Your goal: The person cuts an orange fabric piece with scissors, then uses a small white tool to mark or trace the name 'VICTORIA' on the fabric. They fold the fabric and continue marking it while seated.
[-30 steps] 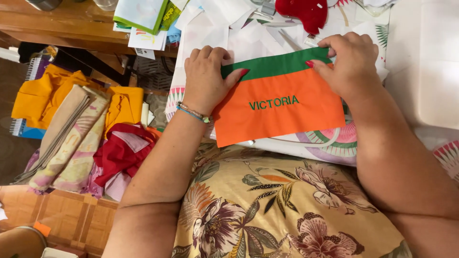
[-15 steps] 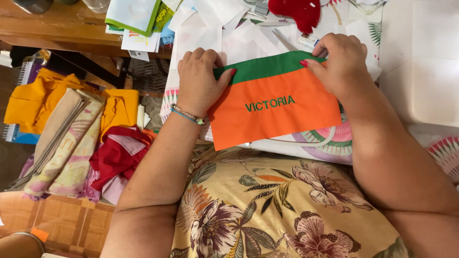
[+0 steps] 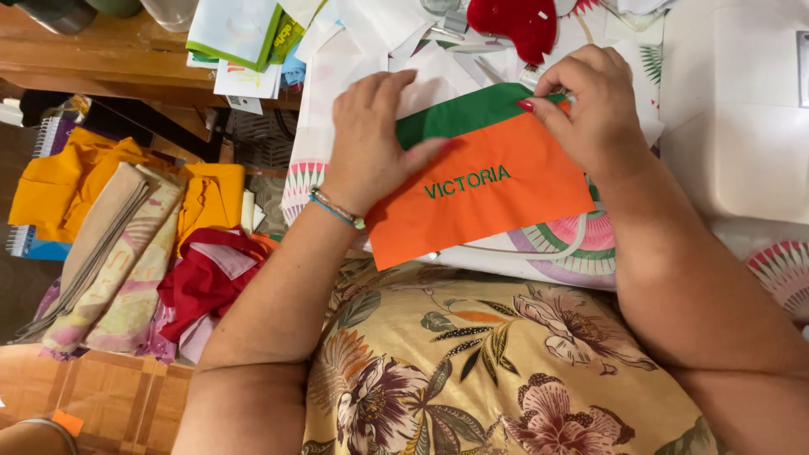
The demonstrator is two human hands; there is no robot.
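At the far left, a heap of folded cloth in yellow, beige and red lay on a low surface beside a wooden table, well apart from the hands. Some loose papers sat at the table's edge.

The left hand lay flat with its fingers spread only a little, palm down on the left end of an orange cloth piece. It pressed rather than gripped: nothing was enclosed in it, and the thumb rested along the cloth's green band. A thin bracelet circled that wrist.

The orange cloth piece lay tilted on a patterned cloth spread before the person, just above the flowered dress covering the lap. Green stitched letters ran across its middle.

The right hand was nearly closed, its fingertips pinched together on the upper right corner of the cloth, where the green band ended. Whether anything small was held in that pinch besides the fabric could not be told.

A red fabric scrap lay above the hands, and a white machine body stood just right of the right hand.
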